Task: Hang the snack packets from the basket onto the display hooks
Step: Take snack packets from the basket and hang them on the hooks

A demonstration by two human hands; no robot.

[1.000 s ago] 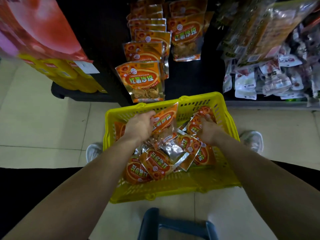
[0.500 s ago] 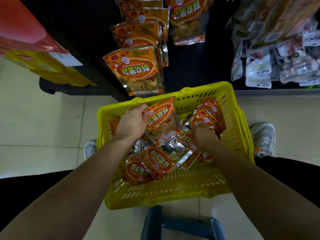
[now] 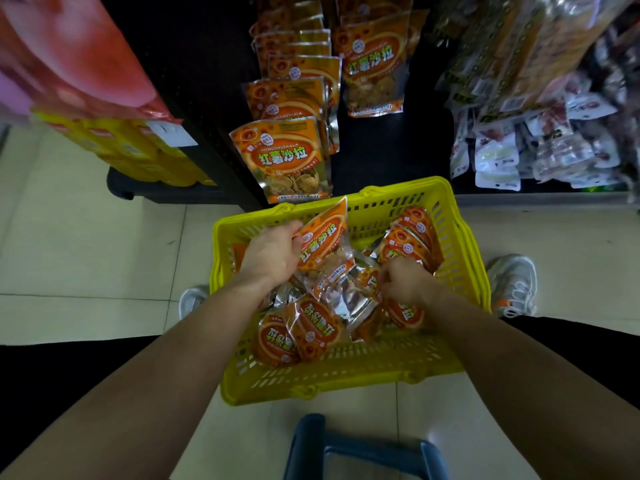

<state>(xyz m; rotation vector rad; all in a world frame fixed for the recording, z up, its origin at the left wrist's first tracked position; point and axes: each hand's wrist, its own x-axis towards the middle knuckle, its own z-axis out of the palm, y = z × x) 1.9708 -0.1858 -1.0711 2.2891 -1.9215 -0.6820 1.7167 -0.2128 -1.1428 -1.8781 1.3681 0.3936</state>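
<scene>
Tiled shop floor, yellow basket (image 3: pixel 346 382) below, left hand (image 3: pixel 273 254) pinching tilted snack packet (image 3: pixel 323 244), right hand (image 3: pixel 407 280) curled round packet stack (image 3: pixel 410 237).

The basket (image 3: pixel 339 372) is yellow moulded plastic, slotted like a lattice, with a dull sheen. The snack packets (image 3: pixel 311 330) inside it are glossy printed film, crinkled, and some show mirror-bright silver foil backs. The raised packet (image 3: pixel 322 244) held in the left hand (image 3: pixel 273 254) has a clear film window below its shiny orange print. The hanging packets (image 3: pixel 280 157) have the same gloss. The display panel (image 3: pixel 381 150) behind them looks matt black. The floor (image 3: pixel 86 254) is smooth, pale, lightly reflective tile. The shoe (image 3: pixel 512 285) looks like woven mesh. The blue stool (image 3: pixel 308 441) is smooth plastic.
</scene>
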